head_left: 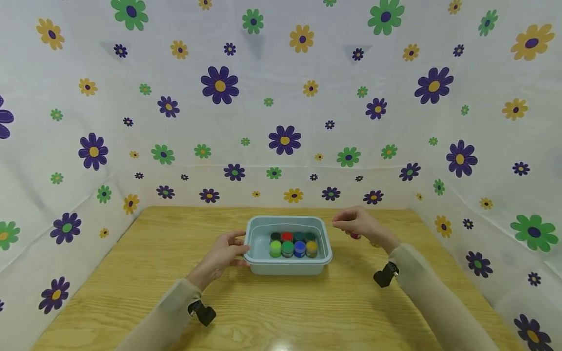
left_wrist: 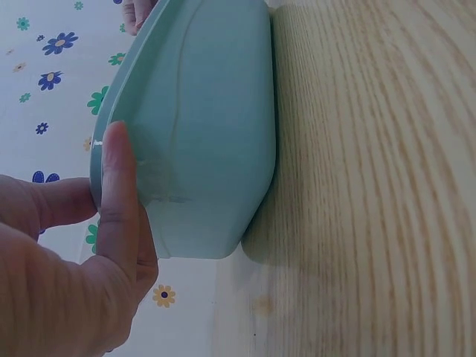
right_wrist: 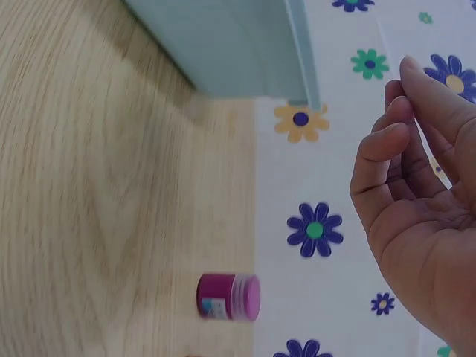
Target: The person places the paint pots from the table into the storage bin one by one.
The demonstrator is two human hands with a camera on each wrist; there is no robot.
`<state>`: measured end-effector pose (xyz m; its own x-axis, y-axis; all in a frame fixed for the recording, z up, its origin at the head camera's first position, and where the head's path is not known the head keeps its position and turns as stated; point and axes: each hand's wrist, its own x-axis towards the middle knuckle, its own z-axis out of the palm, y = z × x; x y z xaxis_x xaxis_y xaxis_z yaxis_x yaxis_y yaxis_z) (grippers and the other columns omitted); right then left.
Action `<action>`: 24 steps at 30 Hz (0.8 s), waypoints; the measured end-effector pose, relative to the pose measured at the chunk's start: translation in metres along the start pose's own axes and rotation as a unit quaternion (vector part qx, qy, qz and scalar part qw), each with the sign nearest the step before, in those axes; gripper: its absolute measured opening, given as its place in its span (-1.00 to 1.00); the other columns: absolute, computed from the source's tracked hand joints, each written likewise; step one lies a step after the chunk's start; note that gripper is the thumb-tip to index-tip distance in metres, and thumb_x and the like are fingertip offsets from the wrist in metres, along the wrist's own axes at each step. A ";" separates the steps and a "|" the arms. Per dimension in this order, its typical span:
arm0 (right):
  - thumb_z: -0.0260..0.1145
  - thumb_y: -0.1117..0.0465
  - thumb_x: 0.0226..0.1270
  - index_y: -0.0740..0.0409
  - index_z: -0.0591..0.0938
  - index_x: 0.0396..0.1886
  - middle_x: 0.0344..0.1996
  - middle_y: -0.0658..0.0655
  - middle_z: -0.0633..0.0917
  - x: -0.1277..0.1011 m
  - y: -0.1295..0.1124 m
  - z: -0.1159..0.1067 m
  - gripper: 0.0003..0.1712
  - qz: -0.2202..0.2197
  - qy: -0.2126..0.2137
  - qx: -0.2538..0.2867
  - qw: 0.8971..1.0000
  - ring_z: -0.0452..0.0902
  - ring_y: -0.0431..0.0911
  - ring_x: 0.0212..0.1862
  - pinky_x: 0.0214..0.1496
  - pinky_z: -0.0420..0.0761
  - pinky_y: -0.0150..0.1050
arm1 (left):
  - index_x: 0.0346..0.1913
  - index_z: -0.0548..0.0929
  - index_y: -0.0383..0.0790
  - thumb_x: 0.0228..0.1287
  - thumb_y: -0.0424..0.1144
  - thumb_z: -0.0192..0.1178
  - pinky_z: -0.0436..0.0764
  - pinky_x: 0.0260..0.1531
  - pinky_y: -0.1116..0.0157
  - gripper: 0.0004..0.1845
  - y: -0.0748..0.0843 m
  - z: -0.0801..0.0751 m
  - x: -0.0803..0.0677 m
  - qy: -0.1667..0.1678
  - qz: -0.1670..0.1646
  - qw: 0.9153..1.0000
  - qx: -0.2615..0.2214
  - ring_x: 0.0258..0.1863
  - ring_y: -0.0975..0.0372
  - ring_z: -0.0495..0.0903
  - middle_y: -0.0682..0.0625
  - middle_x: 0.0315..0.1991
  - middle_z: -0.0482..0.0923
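Item 1: pale blue tub (head_left: pixel 259 231), standing on the wooden table (head_left: pixel 131 273), a little beyond mid-table as I see it from the head camera. Contents: eight small paint pots in two rows of four. Front row, left to right: light green pot (head_left: pixel 275 248), green pot (head_left: pixel 287 248), blue pot (head_left: pixel 300 248), yellow pot (head_left: pixel 311 248). Back row: a dark-lidded pot, a red pot (head_left: pixel 287 236), and two more dark green ones (lids only, labels too small for me to read).

Item 2: left hand (head_left: pixel 221 256), gripping the tub at its left rim. In the left wrist view the thumb (left_wrist: pixel 117 193) lies along the tub's outer wall and the fingers hook over the rim, so I log this hand as holding the tub.

Item 3: right hand (head_left: pixel 357 223), in the air just to the right of the tub, apart from it. The right wrist view shows the fingers (right_wrist: pixel 416 104) loosely bent, palm bare, nothing between them; I log it as relaxed and holding nothing.

Item 4: magenta pot (right_wrist: pixel 228 297), standing on the table outside the tub, below the right hand (only a sliver of it shows under the hand from the head camera).

Item 5: surround of white sheeting printed with purple, green and yellow flowers (head_left: pixel 285 140), on three sides of the table.
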<state>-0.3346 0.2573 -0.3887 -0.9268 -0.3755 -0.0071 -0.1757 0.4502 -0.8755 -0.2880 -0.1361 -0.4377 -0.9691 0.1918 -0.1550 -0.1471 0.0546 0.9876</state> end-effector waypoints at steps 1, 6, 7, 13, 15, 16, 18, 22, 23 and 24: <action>0.32 0.13 0.38 0.37 0.63 -0.05 -0.41 0.05 0.59 -0.001 0.004 -0.003 -0.64 -0.002 0.002 0.006 1.000 0.37 -0.19 -0.53 -0.54 0.44 -0.40 | 0.42 0.28 -0.33 0.32 -0.49 0.16 0.77 -0.30 0.15 -0.39 0.000 0.000 0.000 0.000 0.000 1.000 0.000 -0.13 -0.03 0.63 -0.18 -0.08 0.42; 0.31 0.14 0.39 0.31 0.63 -0.06 -0.45 0.00 0.61 -0.009 0.019 -0.014 -0.69 -0.012 0.007 0.027 1.000 0.46 -0.17 -0.47 -0.39 0.57 -0.34 | 0.42 0.28 -0.32 0.32 -0.48 0.17 0.77 -0.25 0.10 -0.39 0.001 0.000 -0.001 -0.002 0.002 1.000 0.003 -0.15 -0.02 0.62 -0.19 -0.07 0.42; 0.30 0.13 0.39 0.30 0.62 -0.06 -0.44 0.00 0.63 -0.011 0.022 -0.017 -0.69 -0.014 0.007 0.027 1.000 0.49 -0.17 -0.44 -0.33 0.61 -0.31 | 0.42 0.29 -0.31 0.33 -0.48 0.17 0.77 -0.25 0.10 -0.39 0.001 -0.001 -0.001 -0.003 0.002 1.000 0.002 -0.15 -0.02 0.62 -0.19 -0.07 0.42; 0.29 0.07 0.40 0.36 0.58 0.02 -0.26 0.05 0.74 -0.021 0.035 -0.032 -0.58 0.012 0.018 0.012 1.000 0.58 -0.16 -0.23 -0.10 0.62 -0.28 | 0.41 0.31 -0.30 0.32 -0.47 0.18 0.77 -0.31 0.16 -0.40 0.001 0.000 0.000 0.000 0.002 1.000 0.004 -0.16 0.00 0.63 -0.18 -0.09 0.44; 0.29 0.07 0.41 0.41 0.56 0.05 -0.19 0.09 0.74 -0.023 0.040 -0.037 -0.53 0.021 0.027 0.011 0.999 0.54 -0.18 -0.22 -0.12 0.60 -0.30 | 0.40 0.32 -0.30 0.32 -0.48 0.18 0.77 -0.33 0.17 -0.40 0.001 0.000 0.000 0.004 0.001 1.000 0.005 -0.17 0.00 0.64 -0.17 -0.10 0.45; 0.29 0.07 0.41 0.44 0.54 0.07 -0.15 0.12 0.73 -0.024 0.042 -0.039 -0.51 0.022 0.031 0.010 0.999 0.52 -0.18 -0.21 -0.12 0.61 -0.28 | 0.40 0.33 -0.30 0.32 -0.48 0.18 0.77 -0.33 0.17 -0.41 0.001 0.000 0.000 0.006 0.001 1.000 0.005 -0.17 0.00 0.64 -0.17 -0.10 0.45; 0.28 0.08 0.41 0.45 0.54 0.08 -0.11 0.12 0.70 -0.026 0.048 -0.043 -0.50 0.024 0.041 0.012 0.999 0.49 -0.19 -0.20 -0.11 0.61 -0.25 | 0.40 0.33 -0.29 0.32 -0.48 0.18 0.77 -0.33 0.17 -0.41 0.001 0.000 0.000 0.008 0.000 1.000 0.006 -0.17 0.00 0.64 -0.17 -0.11 0.46; 0.27 0.08 0.42 0.42 0.55 0.11 -0.04 0.06 0.65 -0.033 0.058 -0.049 -0.51 0.016 0.047 0.011 0.999 0.48 -0.15 -0.13 -0.05 0.60 -0.19 | 0.40 0.33 -0.30 0.31 -0.47 0.19 0.77 -0.32 0.14 -0.40 0.002 0.000 -0.001 0.011 -0.001 1.000 0.008 -0.17 0.00 0.64 -0.16 -0.12 0.45; 0.27 0.08 0.42 0.40 0.56 0.12 -0.04 0.03 0.65 -0.035 0.060 -0.051 -0.52 0.016 0.050 0.015 0.999 0.49 -0.15 -0.12 -0.02 0.59 -0.18 | 0.40 0.33 -0.30 0.31 -0.47 0.19 0.77 -0.31 0.13 -0.40 0.002 0.000 -0.001 0.011 -0.002 1.000 0.007 -0.16 -0.01 0.64 -0.16 -0.11 0.45; 0.27 0.09 0.42 0.38 0.56 0.13 -0.05 -0.01 0.65 -0.036 0.062 -0.052 -0.52 0.018 0.052 0.019 0.998 0.49 -0.15 -0.10 -0.01 0.57 -0.19 | 0.40 0.33 -0.30 0.31 -0.47 0.19 0.77 -0.30 0.13 -0.40 0.002 0.000 -0.001 0.010 -0.002 1.000 0.007 -0.16 -0.01 0.64 -0.16 -0.11 0.44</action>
<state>-0.3297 0.3409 -0.4174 -0.9623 -0.2720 0.0090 -0.1300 0.4305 -0.8932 -0.2876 -0.1360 -0.4361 -0.9724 0.1721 -0.1574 -0.1475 0.0687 0.9867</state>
